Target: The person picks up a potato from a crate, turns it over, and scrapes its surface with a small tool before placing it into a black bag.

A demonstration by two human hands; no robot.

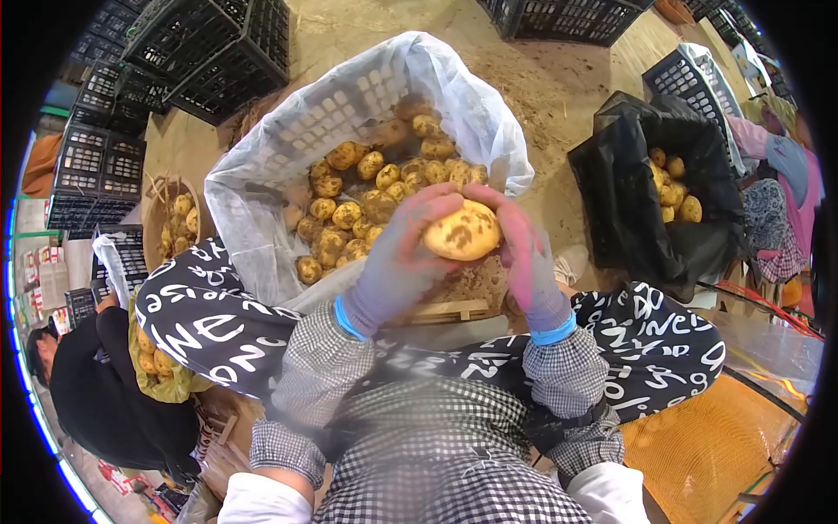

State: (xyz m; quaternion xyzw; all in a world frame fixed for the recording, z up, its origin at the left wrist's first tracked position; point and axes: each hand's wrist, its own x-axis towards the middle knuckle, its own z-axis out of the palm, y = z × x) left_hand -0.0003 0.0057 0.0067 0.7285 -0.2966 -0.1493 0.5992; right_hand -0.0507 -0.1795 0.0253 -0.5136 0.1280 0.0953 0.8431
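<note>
A large yellow potato (464, 231) with brown dirt patches is held up between my two gloved hands. My left hand (403, 260), in a grey and pink glove, curls round its left side with the thumb beneath. From the other side my right hand (527, 251), gloved alike, has its fingers bent against the potato's top right edge. Just beyond them stands a crate lined with white sheeting (262, 205), with many soil-covered potatoes (380, 207) in its bottom. My hands hide part of the crate's near side.
On the right is a crate lined with black plastic (611, 166), holding several potatoes. A wicker basket (168, 210) of potatoes sits at left. Stacked black crates (205, 57) rise behind it. Other people sit close on both sides: a pink sleeve (749, 140) shows at right.
</note>
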